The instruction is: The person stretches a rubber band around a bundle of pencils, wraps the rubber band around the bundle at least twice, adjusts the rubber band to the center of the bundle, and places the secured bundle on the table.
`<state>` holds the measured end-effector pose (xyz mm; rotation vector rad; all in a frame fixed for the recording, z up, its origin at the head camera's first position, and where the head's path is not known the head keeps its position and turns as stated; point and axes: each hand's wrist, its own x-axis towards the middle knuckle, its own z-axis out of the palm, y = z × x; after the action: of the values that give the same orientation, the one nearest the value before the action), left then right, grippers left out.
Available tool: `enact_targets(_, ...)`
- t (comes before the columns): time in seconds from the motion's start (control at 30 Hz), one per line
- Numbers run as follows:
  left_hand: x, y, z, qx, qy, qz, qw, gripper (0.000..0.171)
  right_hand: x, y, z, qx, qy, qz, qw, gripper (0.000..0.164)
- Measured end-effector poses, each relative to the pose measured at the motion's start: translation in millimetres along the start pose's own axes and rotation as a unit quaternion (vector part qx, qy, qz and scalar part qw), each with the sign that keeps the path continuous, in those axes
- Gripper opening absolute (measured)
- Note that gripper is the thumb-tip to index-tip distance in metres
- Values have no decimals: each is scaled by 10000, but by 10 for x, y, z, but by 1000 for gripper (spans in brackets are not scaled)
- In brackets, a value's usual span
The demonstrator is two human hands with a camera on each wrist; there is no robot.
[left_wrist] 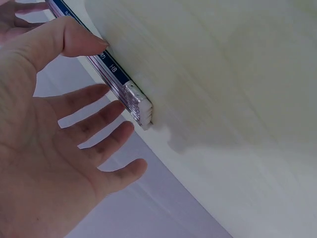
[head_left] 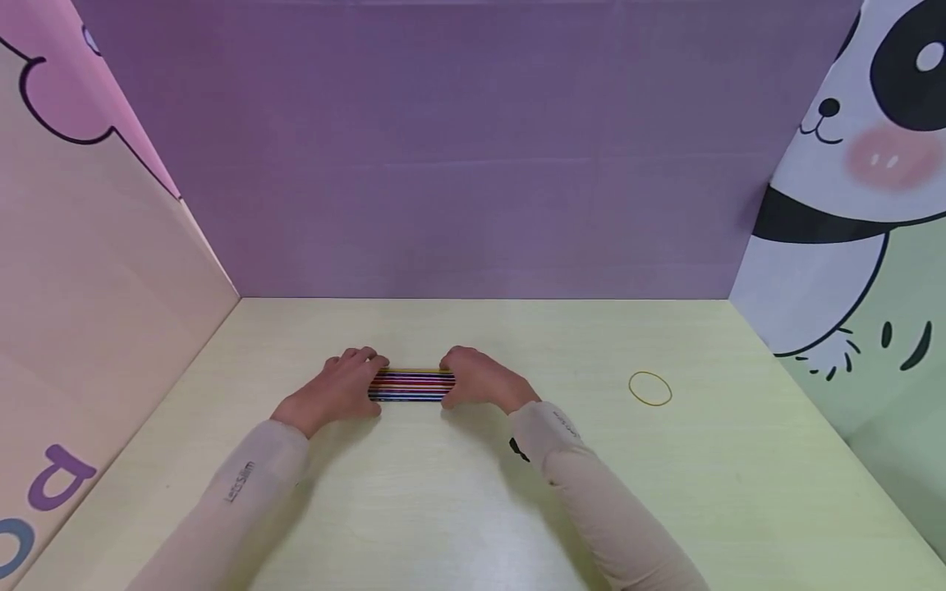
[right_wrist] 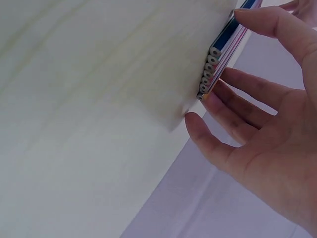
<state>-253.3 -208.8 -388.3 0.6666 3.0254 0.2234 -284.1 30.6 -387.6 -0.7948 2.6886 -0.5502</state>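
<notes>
A flat row of several pencils (head_left: 411,386), in dark blue, red, yellow and other colours, lies side by side on the table. My left hand (head_left: 342,386) holds the row's left end, thumb on the near edge and fingertips along the far edge. At the other end my right hand (head_left: 484,380) grips it the same way. White erasers in silver ferrules (left_wrist: 132,96) line up at the left end, where the nearest pencil (left_wrist: 113,68) is marked HB. Unsharpened round ends (right_wrist: 208,67) show in the right wrist view, slightly staggered. Palms and fingers cover both ends in the head view.
A thin yellow rubber band (head_left: 656,405) lies on the pale wooden table (head_left: 739,460), to the right of the right hand. A purple panel (head_left: 473,148) closes off the back. Printed side panels, one with a panda (head_left: 820,279), stand left and right.
</notes>
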Motion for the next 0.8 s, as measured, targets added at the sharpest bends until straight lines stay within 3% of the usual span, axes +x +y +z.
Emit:
enact_targets(0.33, 55, -14, -23, -138, -170, 9, 9998, 51, 24, -84, -21, -650, 60, -26, 9979, 22)
enact_targets(0.8, 84, -24, 27, 50, 41, 72, 10000, 45, 8, -92, -16, -671, 177, -47, 9976, 18)
